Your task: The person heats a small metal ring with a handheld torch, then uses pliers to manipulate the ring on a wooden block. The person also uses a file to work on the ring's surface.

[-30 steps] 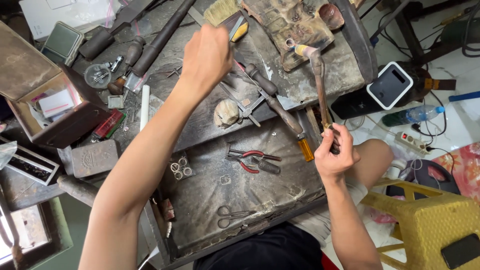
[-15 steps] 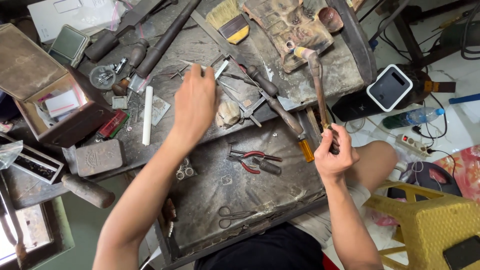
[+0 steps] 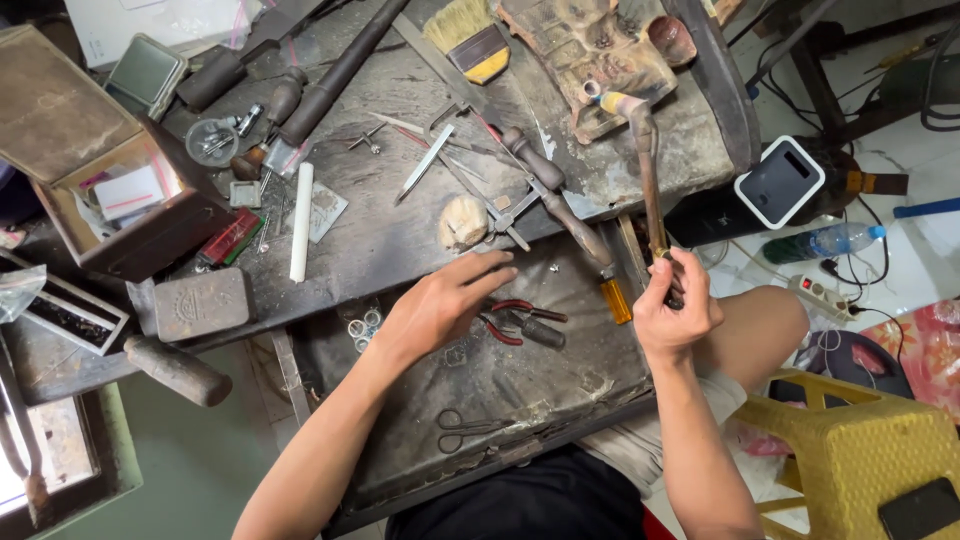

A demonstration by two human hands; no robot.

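My right hand (image 3: 675,310) grips the lower end of a long brass torch (image 3: 645,170), whose nozzle points up toward a charred block (image 3: 590,50) at the back of the bench. My left hand (image 3: 445,300) hovers with loose, spread fingers over the lower tray (image 3: 520,400), fingertips close to the red-handled pliers (image 3: 520,315). It holds nothing. Small metal rings (image 3: 365,325) lie just left of that hand.
A scissors (image 3: 470,432) lies on the tray. The bench holds a file with an amber handle (image 3: 590,255), tweezers (image 3: 428,160), a white rod (image 3: 301,220), a brush (image 3: 470,40), a small tin (image 3: 200,303) and an open wooden box (image 3: 110,190). A yellow stool (image 3: 860,450) stands at the right.
My left hand has drawn back from the far part of the bench down to the tray beside the pliers. My right hand keeps the torch almost still.
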